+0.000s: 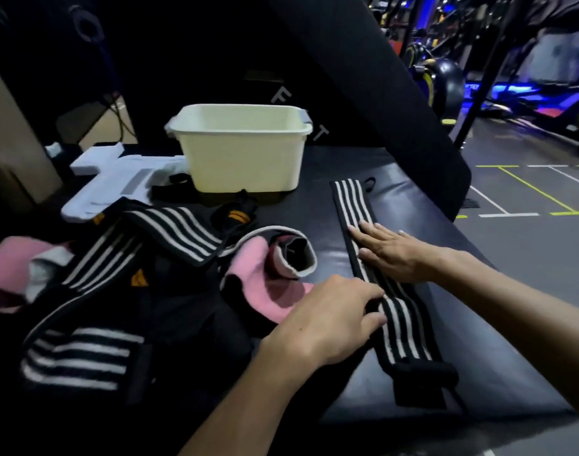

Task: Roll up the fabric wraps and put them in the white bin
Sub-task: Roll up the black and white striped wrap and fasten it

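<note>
A: Flattening one wrap on the black pad – striped, black/white, laid out full length, running away from the person. Prob. so it rolls straight w/o skew.

B: Hands?

A: Right hand lies flat on the wrap's middle, fingers straight, pressing down. Left hand is just nearer, at the wrap's left edge; fingers curled over the edge, looks like a light pinch w/ thumb, though the thumb's contact is hard to see. My guess: right pins, left tugs the strip taut.

B: Rolled at all yet?

A: No. Near end has a black tab, still flat. Far end has a small loop poking out. So step = smoothing before the 1st turn.

B: Bin?

A: White bin sits at the pad's far-left side, well apart from the hands, open top. Can't see the bottom; no wrap shows above the rim.

B: Other wraps?

A: Loose pile to the left: more striped ones, pink ones, black ones w/ orange marks, all tangled. One pink/black piece is curled next to the left hand. White foam bits lie beside the bin. Lots left, early in the job.
</note>
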`<act>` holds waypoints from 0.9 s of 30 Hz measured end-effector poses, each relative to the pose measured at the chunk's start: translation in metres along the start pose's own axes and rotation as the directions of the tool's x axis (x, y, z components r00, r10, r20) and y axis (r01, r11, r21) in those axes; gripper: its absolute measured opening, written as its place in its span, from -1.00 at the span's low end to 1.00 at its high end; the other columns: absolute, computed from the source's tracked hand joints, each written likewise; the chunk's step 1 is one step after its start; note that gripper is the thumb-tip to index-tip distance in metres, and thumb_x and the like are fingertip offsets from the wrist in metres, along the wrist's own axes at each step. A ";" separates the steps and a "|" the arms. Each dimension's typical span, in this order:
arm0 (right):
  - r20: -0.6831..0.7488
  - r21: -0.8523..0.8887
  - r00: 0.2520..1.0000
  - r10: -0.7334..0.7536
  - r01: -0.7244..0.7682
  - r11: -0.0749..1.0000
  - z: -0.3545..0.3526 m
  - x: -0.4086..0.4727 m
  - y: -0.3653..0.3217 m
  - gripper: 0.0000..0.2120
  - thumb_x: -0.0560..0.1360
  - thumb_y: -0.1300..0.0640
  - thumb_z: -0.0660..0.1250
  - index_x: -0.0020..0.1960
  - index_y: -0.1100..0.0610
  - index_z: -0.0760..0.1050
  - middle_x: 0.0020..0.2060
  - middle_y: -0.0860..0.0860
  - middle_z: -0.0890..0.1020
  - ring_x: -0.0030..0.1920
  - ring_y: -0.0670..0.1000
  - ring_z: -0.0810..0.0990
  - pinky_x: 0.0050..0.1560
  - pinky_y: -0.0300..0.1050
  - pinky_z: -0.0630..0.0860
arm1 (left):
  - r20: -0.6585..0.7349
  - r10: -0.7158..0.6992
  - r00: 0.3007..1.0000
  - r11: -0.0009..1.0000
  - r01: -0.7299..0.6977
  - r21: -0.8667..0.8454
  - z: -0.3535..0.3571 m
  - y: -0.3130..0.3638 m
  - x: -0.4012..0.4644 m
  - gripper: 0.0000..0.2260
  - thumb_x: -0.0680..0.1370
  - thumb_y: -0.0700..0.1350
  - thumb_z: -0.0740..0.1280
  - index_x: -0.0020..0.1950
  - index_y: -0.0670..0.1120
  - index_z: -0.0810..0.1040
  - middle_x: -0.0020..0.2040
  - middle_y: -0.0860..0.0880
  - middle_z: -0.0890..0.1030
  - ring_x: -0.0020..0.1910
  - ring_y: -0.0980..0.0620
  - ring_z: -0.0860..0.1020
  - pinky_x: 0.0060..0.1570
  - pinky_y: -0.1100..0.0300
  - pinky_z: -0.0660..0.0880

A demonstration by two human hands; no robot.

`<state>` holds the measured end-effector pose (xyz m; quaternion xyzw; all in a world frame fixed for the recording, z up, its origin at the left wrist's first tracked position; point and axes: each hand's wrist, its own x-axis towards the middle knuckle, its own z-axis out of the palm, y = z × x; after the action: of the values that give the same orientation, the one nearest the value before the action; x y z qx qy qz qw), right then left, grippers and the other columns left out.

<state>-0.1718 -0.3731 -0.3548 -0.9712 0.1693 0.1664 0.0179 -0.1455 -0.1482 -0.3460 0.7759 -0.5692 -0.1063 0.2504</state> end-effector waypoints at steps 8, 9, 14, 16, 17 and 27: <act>-0.580 0.150 0.795 -0.180 0.321 0.935 -0.045 -0.018 -0.052 -0.58 0.61 0.04 0.34 0.42 0.17 0.47 0.34 0.11 0.56 0.30 0.15 0.55 0.23 -0.18 0.37 | -0.521 -0.044 0.853 0.991 -0.029 -0.132 -0.082 -0.035 -0.049 -0.86 0.56 -0.06 0.46 0.11 0.03 0.72 -0.09 0.18 0.68 -0.18 0.33 0.55 -0.02 0.42 0.46; -0.640 0.122 0.737 -0.218 0.377 0.918 -0.051 -0.021 -0.066 -0.63 0.57 0.12 0.40 0.37 0.13 0.53 0.28 0.06 0.60 0.25 0.09 0.58 0.16 -0.26 0.35 | -0.572 -0.075 0.817 0.992 0.002 -0.127 -0.094 -0.043 -0.058 -0.87 0.56 -0.07 0.47 0.09 0.04 0.72 -0.09 0.17 0.69 -0.17 0.32 0.57 -0.03 0.42 0.47; -0.639 0.035 0.645 -0.418 0.568 0.823 -0.064 -0.023 -0.148 -0.69 0.50 0.09 0.49 0.24 0.01 0.63 0.16 -0.04 0.65 0.16 0.04 0.61 0.18 -0.05 0.51 | -0.639 -0.314 0.703 0.936 0.342 -0.084 -0.133 -0.082 -0.101 -0.90 0.53 -0.05 0.49 0.03 0.12 0.69 -0.17 0.18 0.63 -0.22 0.23 0.57 -0.10 0.23 0.53; -0.581 -0.003 0.659 -0.478 0.585 0.811 -0.062 -0.011 -0.173 -0.64 0.47 0.10 0.49 0.26 -0.01 0.62 0.20 -0.03 0.62 0.20 0.08 0.57 0.20 0.06 0.52 | -0.575 -0.393 0.718 0.895 0.443 -0.058 -0.135 -0.092 -0.107 -0.86 0.51 -0.03 0.52 0.04 0.14 0.68 -0.15 0.19 0.64 -0.18 0.20 0.59 -0.03 0.13 0.56; -0.557 -0.023 0.663 -0.500 0.590 0.807 -0.062 -0.005 -0.183 -0.62 0.46 0.09 0.48 0.27 -0.03 0.62 0.22 -0.03 0.61 0.20 0.10 0.55 0.19 0.10 0.51 | -0.527 -0.427 0.735 0.876 0.480 -0.040 -0.134 -0.095 -0.109 -0.84 0.50 -0.03 0.53 0.06 0.14 0.68 -0.13 0.20 0.64 -0.14 0.18 0.60 0.01 0.12 0.57; -0.554 -0.162 0.625 -0.550 0.567 0.808 -0.063 0.030 -0.216 -0.80 0.45 0.06 0.42 0.06 -0.10 0.66 0.06 -0.11 0.64 0.09 0.07 0.58 0.03 0.07 0.54 | -0.269 -0.542 0.796 0.817 0.574 0.051 -0.130 -0.112 -0.116 -0.73 0.44 0.10 0.55 0.12 0.19 0.66 0.01 0.20 0.67 0.02 0.14 0.61 0.10 0.04 0.58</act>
<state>-0.0531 -0.1845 -0.3099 -0.9779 -0.1404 -0.1520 0.0298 -0.0320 0.0208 -0.3064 0.9308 -0.2855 -0.0428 0.2242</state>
